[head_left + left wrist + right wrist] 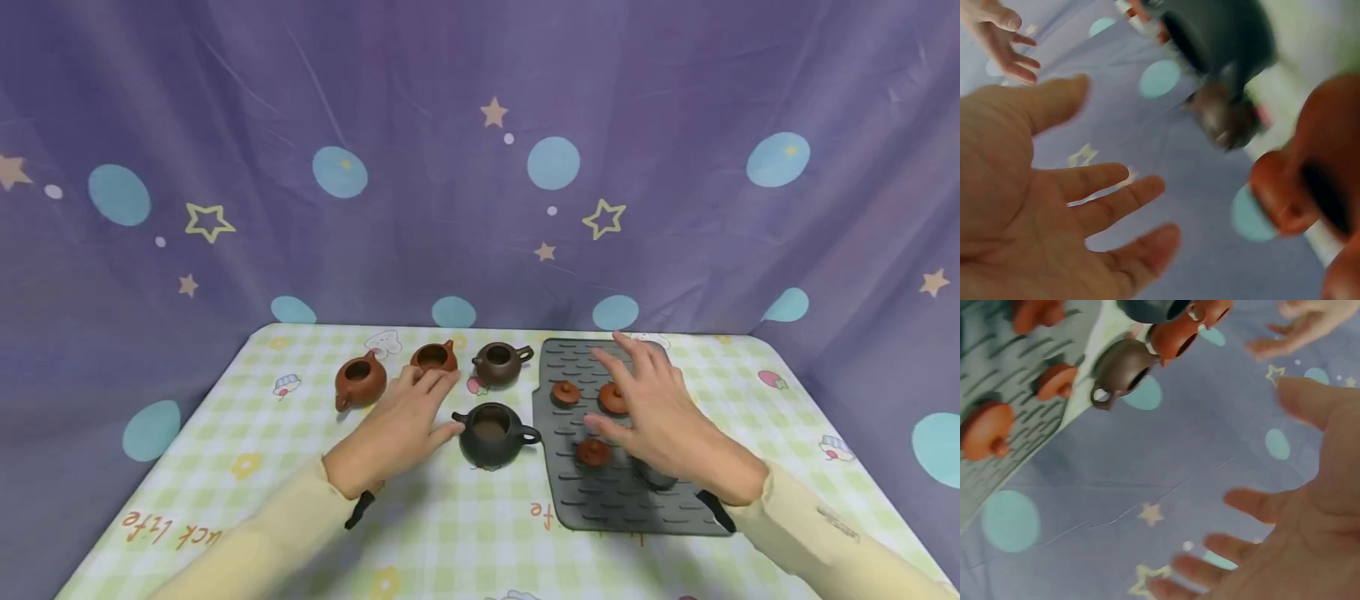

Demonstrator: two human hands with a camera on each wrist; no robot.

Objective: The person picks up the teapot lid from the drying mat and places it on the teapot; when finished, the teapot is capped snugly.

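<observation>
My left hand (401, 425) hovers with spread fingers among lidless teapots and holds nothing. To its left is a reddish-brown teapot (363, 382). A second reddish teapot (435, 357) is partly covered by its fingertips in the head view. Right of the thumb stands a black teapot (489, 450), with a dark brown teapot (501, 371) behind it. My right hand (660, 417), fingers apart, is over a grey ridged mat (577, 512). Near it lie three red lids, a small one (566, 394), one by the fingers (612, 400) and one below the thumb (593, 453). A dark lid (656, 477) is half hidden under the palm.
A pale green checked cloth (285, 450) with printed flowers and cakes covers the table. Behind its far edge hangs a purple curtain (420, 233) with stars and blue dots. The mat occupies the table's right half.
</observation>
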